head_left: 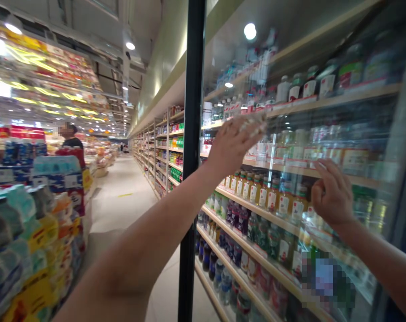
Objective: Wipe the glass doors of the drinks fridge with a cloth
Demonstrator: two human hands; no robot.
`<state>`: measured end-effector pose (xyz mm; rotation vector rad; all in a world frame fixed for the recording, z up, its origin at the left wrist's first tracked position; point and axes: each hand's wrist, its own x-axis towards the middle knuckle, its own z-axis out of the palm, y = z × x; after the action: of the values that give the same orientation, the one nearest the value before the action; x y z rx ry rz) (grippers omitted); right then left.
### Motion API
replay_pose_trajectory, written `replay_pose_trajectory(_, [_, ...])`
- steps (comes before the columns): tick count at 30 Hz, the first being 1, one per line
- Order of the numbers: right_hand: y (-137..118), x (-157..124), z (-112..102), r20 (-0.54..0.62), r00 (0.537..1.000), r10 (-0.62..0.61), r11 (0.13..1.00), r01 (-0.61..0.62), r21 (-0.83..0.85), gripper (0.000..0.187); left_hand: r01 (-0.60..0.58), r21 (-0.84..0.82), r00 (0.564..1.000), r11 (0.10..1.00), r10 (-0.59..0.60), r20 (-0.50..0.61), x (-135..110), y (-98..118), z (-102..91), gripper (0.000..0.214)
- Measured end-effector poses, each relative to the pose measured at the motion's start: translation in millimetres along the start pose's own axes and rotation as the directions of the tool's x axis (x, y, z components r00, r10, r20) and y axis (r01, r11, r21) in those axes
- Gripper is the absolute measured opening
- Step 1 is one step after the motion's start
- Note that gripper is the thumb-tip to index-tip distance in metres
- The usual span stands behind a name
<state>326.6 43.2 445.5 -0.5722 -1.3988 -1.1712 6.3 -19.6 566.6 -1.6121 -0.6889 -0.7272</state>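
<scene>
Glass door [290, 156] stands before shelved bottles [284, 203]; reflections [250, 31] veil upper rows. Left hand [234, 141] raised near glass, fingertips blurred, cannot tell whether gripping. Right hand [335, 192] nearby, thumb and fingers apart. 2 forearms [377, 250] cut off at picture edges. Pixelated patch hides lower-right area. Labels [271, 200] unreadable.

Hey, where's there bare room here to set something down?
The aisle floor shows bare between the stacked drinks and the black post. Crowded: those stacks, and the shelves behind the glass, packed with bottles.
</scene>
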Motion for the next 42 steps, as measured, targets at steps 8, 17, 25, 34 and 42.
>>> replay_pose_trajectory(8, [-3, 3, -4, 0.017, 1.000, 0.004, 1.000, -0.004, 0.010, 0.066, 0.208, -0.038, 0.978, 0.977, -0.207, 0.022, -15, -1, -14.7, 0.051])
replay_pose_trajectory(17, [-4, 3, -9, 0.054, 0.998, 0.033, 0.999, -0.033, 0.012, 0.060, -0.063, -0.217, 0.997, 0.974, 0.073, 0.040, -104, 105, -9.9, 0.041])
replay_pose_trajectory(25, [-7, 3, -15, 0.087, 0.994, 0.062, 0.998, -0.064, 0.018, 0.061, 0.355, -0.276, 0.909, 0.893, -0.399, -0.122, -138, 134, -8.6, 0.050])
replay_pose_trajectory(34, [-3, 4, -17, 0.079, 0.996, 0.043, 0.998, -0.047, 0.053, 0.062, 0.410, -0.271, 0.878, 0.871, -0.458, -0.143, -112, 120, -13.3, 0.049])
replay_pose_trajectory(42, [-3, 8, -15, 0.097, 0.995, 0.013, 1.000, -0.014, 0.010, 0.063, 0.153, -0.331, 0.979, 0.931, -0.188, -0.076, -116, 170, 2.5, 0.042])
